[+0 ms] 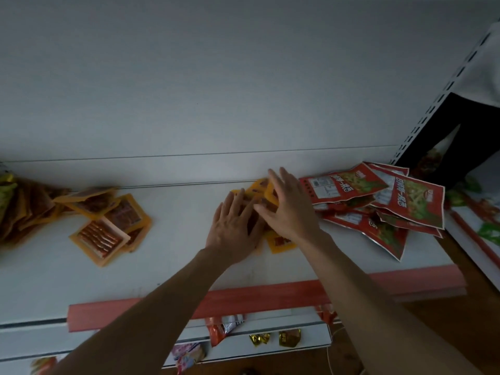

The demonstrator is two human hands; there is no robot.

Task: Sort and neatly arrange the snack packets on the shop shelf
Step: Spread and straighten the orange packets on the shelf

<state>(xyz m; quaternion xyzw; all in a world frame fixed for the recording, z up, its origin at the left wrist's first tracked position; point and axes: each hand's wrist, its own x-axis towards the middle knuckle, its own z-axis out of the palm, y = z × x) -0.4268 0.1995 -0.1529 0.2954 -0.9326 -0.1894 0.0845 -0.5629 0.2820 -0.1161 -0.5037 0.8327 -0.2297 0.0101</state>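
Note:
On the white shelf (189,255), both my hands lie over a small heap of orange-edged snack packets (280,243) at the middle. My left hand (234,226) lies flat on the heap with fingers spread. My right hand (289,204) covers the heap's far side, fingers stretched over the packets near the back wall; most of the heap is hidden under my hands. More orange packets (108,226) lie loose at the left. A pile of larger red packets (378,201) sprawls at the right end.
A row of brown and green packets (16,209) leans at the far left. The shelf's front carries a red price strip (243,299). Lower shelves hold small sweets and packets (224,328). A person in dark trousers (465,136) stands past the shelf's right upright.

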